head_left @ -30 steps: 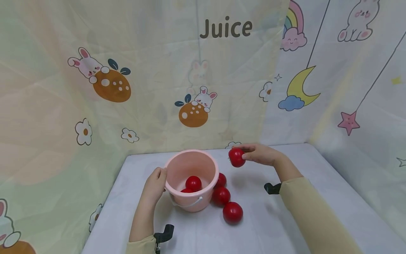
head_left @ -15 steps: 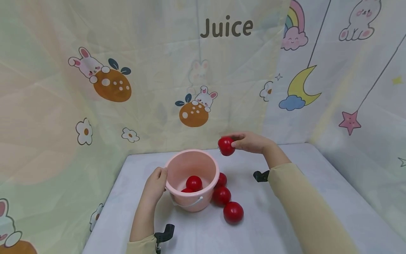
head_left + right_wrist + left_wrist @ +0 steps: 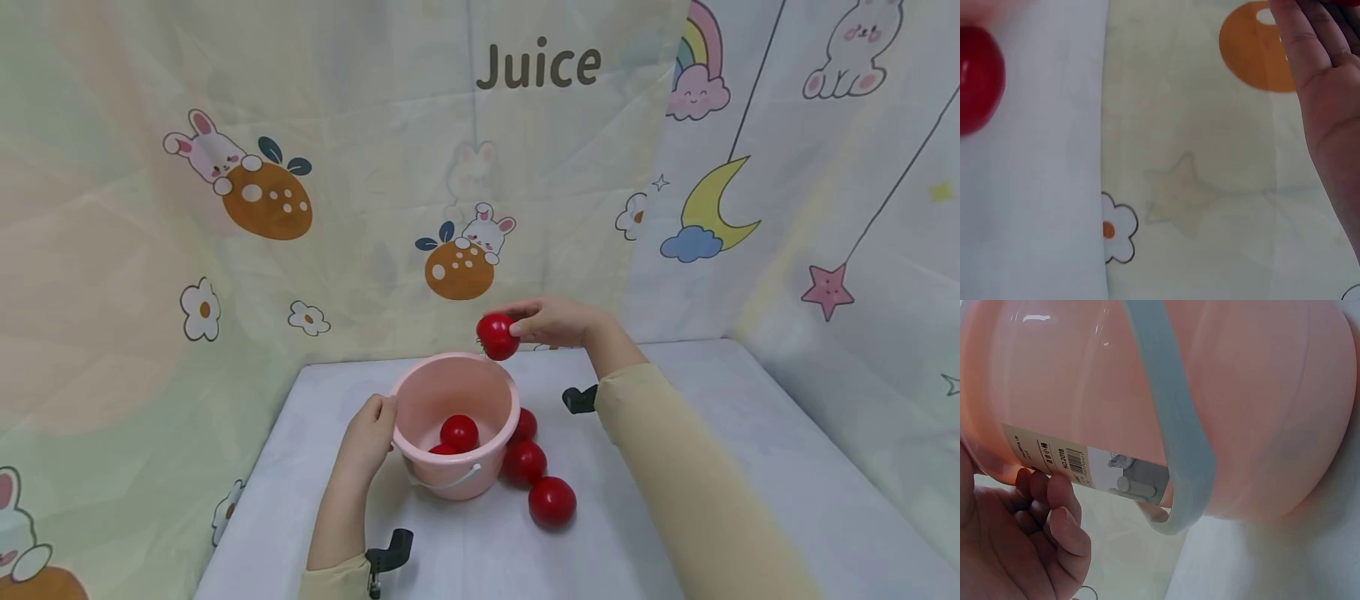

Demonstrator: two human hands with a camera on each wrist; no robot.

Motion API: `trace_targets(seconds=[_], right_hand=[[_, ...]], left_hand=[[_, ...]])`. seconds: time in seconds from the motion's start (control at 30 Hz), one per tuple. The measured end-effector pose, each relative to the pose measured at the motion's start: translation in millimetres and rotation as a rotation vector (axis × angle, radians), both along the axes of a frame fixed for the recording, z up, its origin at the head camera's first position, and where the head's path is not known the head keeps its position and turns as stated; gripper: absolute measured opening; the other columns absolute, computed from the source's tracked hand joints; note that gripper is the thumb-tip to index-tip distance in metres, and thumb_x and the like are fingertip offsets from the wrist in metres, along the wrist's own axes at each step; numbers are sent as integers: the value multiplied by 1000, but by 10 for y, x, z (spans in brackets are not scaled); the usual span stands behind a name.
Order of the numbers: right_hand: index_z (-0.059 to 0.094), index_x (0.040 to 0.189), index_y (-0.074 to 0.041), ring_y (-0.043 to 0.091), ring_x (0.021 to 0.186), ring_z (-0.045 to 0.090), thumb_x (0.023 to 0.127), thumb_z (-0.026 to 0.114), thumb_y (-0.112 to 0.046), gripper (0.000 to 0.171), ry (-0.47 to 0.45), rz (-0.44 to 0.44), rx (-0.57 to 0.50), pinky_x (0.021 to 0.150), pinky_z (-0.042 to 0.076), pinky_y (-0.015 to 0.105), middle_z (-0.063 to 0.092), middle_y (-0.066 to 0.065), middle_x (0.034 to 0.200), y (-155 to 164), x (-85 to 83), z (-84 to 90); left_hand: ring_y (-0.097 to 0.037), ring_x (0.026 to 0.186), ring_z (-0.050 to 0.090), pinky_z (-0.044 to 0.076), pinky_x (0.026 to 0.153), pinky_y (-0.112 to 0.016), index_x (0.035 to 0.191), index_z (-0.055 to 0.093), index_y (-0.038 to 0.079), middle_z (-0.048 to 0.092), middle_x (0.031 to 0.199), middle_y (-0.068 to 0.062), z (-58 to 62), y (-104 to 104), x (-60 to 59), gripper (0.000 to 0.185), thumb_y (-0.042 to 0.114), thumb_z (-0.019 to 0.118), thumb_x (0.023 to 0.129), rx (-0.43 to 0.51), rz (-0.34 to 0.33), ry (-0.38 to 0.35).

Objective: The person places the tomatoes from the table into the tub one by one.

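A pink bucket (image 3: 420, 398) stands on the white table, with two red balls (image 3: 458, 433) inside it. My left hand (image 3: 367, 435) grips the bucket's left rim; the left wrist view shows that hand (image 3: 1019, 544) against the pink bucket (image 3: 1254, 406) wall, beside its grey handle (image 3: 1172, 425) and a label. My right hand (image 3: 551, 322) holds a red ball (image 3: 497, 336) in the air just above the bucket's far right rim. In the right wrist view only the palm (image 3: 1329, 106) shows, and the held ball is hidden.
Three more red balls lie on the table right of the bucket (image 3: 552, 502), (image 3: 523, 463), (image 3: 524, 425). One red ball (image 3: 977, 78) shows at the left of the right wrist view. Printed cloth walls (image 3: 375, 208) close the back and both sides. White table (image 3: 750, 467) stretches to the right.
My right hand has carried the red ball up and to the left, from the right of the bucket to just over its far rim. The left hand and bucket have stayed put.
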State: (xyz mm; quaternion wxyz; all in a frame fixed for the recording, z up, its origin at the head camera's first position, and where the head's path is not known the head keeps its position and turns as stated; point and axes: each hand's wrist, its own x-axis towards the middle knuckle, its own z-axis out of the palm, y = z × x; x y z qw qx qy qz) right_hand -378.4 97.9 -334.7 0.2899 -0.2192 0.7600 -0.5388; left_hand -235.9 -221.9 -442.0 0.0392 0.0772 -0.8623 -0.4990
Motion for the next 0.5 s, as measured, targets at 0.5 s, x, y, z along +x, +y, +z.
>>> trace_targets(seconds=[0.5], right_hand=[[61, 133, -20, 27, 128, 54, 85, 77, -21, 51, 41, 261, 56, 98, 53, 42, 61, 5, 133, -592, 63, 150]], left_hand=[[-21, 73, 54, 44, 61, -30, 101, 56, 10, 57, 83, -8, 38, -15, -1, 41, 46, 37, 104, -17, -10, -37]])
